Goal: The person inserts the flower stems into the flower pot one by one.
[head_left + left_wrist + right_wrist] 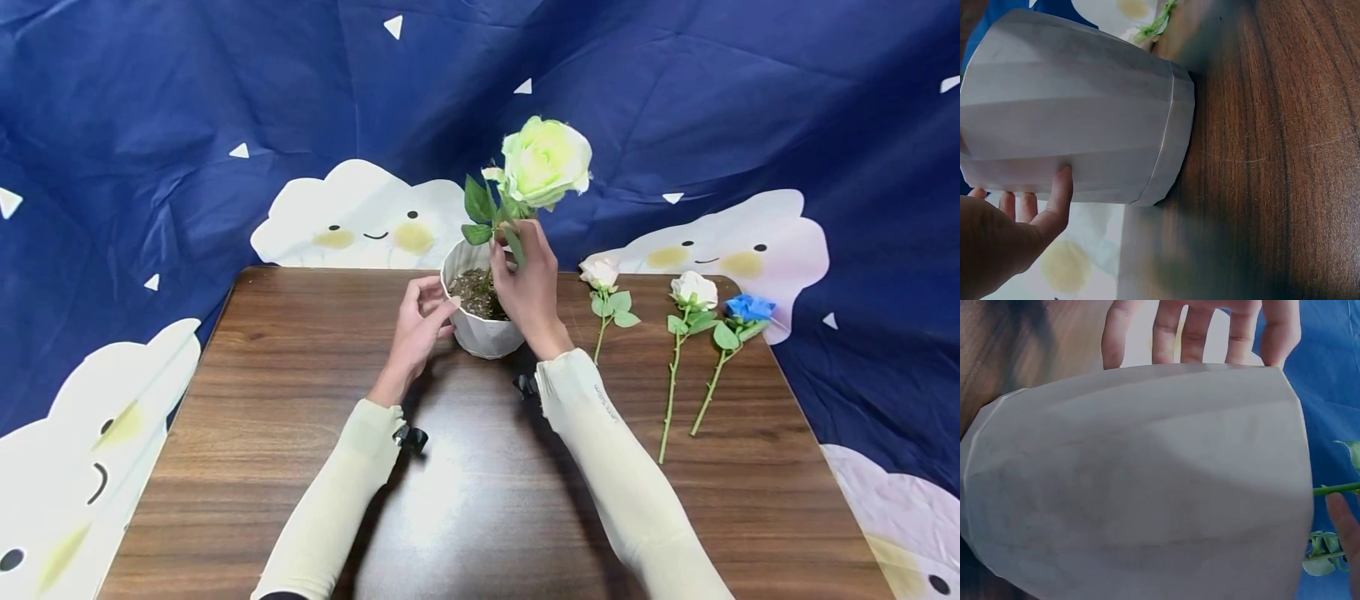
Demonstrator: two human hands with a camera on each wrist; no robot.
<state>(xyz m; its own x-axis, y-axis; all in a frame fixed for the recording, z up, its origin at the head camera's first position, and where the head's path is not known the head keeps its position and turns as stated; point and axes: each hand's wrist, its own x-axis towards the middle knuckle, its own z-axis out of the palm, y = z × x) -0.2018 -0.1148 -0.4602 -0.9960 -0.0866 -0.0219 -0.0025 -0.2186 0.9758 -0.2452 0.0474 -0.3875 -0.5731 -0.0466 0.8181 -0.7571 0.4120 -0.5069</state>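
A pale yellow-green rose with green leaves stands above a white faceted flower pot. My right hand pinches its stem just over the pot's rim. Inside the pot lies dark soil; the stem's lower end is hidden behind the right hand. My left hand touches the pot's left side, thumb at the rim and fingers spread along the outer wall. In the left wrist view, fingertips press the pot's side. The right wrist view shows the left hand's fairly straight fingers against the wall.
Right of the pot lie a pale pink rose, a white rose and a blue rose, stems toward me. The brown wooden table meets a dark blue cloth with cloud prints behind it.
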